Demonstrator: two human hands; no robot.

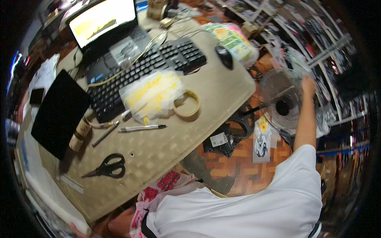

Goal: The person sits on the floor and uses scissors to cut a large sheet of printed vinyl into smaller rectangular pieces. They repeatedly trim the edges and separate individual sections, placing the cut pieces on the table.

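Right hand (pixel 308 85) at the right rim of the fan (pixel 283 105), blurred; whether its fingers are closed or spread cannot be told. Fan right of the desk (pixel 158 156), which bears mouse (pixel 225 58), tape roll (pixel 187 114), keyboard (pixel 152 63), scissors (pixel 104 170).

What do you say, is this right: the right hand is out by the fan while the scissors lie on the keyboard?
Not quite: the scissors lie on the tabletop, not on the keyboard, as the head view shows. The right hand is indeed out by the fan.
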